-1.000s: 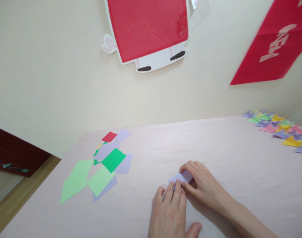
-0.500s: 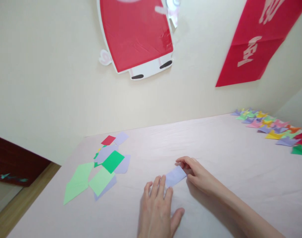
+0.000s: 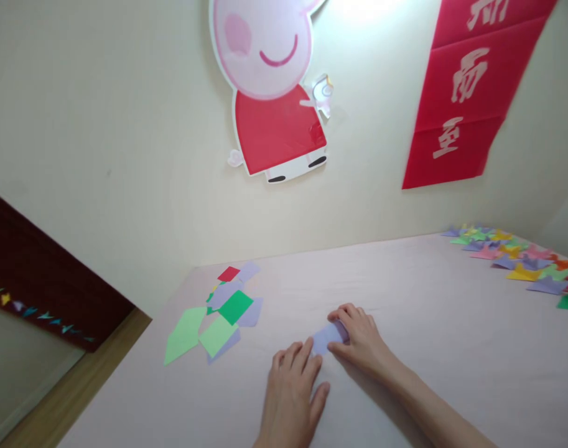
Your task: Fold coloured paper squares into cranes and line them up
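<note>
the purple paper point(image 3: 323, 341) lies on the pale cloth point(image 3: 349, 280), near and right of centre, between the hands. the right hand point(image 3: 362, 339) grips its right end between thumb and fingers; that end looks bent up. the left hand point(image 3: 290, 389) grasps nothing, lying flat with fingertips at the paper's left end. loose sheets point(image 3: 186, 336) lie to the left, folded pieces point(image 3: 524, 274) far right.

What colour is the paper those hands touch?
Light purple: the paper shows best in the head view.
</note>
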`<action>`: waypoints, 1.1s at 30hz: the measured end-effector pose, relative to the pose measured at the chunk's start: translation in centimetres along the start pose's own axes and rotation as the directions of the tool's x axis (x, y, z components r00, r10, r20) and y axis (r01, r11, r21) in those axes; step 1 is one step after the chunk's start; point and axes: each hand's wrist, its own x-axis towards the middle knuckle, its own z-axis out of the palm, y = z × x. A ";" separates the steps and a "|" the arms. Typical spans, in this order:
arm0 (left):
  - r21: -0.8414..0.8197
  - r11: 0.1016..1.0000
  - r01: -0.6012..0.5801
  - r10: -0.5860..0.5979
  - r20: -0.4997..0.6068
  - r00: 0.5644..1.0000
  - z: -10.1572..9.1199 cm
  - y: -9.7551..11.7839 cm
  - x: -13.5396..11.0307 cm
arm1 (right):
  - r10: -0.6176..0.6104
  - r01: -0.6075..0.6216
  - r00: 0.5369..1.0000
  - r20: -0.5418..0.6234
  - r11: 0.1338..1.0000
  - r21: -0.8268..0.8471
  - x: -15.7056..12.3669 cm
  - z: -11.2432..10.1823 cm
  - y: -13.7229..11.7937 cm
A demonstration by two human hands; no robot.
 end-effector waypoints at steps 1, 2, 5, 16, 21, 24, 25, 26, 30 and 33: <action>0.023 0.999 0.026 -0.026 0.001 1.000 0.0 -0.3 -0.3 | 0.008 -0.009 1.000 0.012 1.000 0.009 0.0 0.0 0.1; 0.052 0.997 0.058 -0.058 -0.002 0.998 -0.1 -0.7 -0.6 | 0.012 -0.013 0.999 0.030 0.999 0.030 0.1 -0.1 0.3; 0.136 0.979 0.153 -0.150 -0.033 0.988 0.1 -2.3 -1.6 | -0.019 0.008 0.997 0.073 0.990 0.141 0.4 -0.6 1.3; -0.206 0.923 0.325 -0.329 0.019 0.944 1.4 1.4 4.5 | -0.067 0.040 0.994 0.084 0.956 0.290 0.6 -1.6 1.7; -0.308 0.907 0.287 -0.309 -0.026 0.951 0.9 1.9 5.2 | -0.102 0.045 0.986 0.135 0.928 0.369 0.7 -2.4 2.3; -0.367 0.895 0.253 -0.282 -0.028 0.959 1.3 1.6 6.1 | -0.111 0.054 0.989 0.101 0.891 0.450 1.1 -2.7 2.2; -0.388 0.888 0.249 -0.277 -0.018 0.961 1.4 1.4 6.8 | -0.116 0.058 0.988 0.099 0.886 0.460 1.4 -2.8 2.1; -0.408 0.876 0.255 -0.284 -0.010 0.959 1.4 1.0 7.7 | -0.120 0.060 0.987 0.103 0.886 0.461 1.8 -2.8 2.0; -0.570 0.762 0.307 -0.316 0.087 0.945 0.3 -1.1 12.0 | -0.044 0.037 0.999 0.004 0.875 0.483 4.1 -2.6 2.3; -0.853 0.477 0.211 -0.152 0.156 0.976 -0.5 -3.0 13.7 | 0.062 0.017 0.993 -0.098 0.755 0.655 5.4 -2.5 2.8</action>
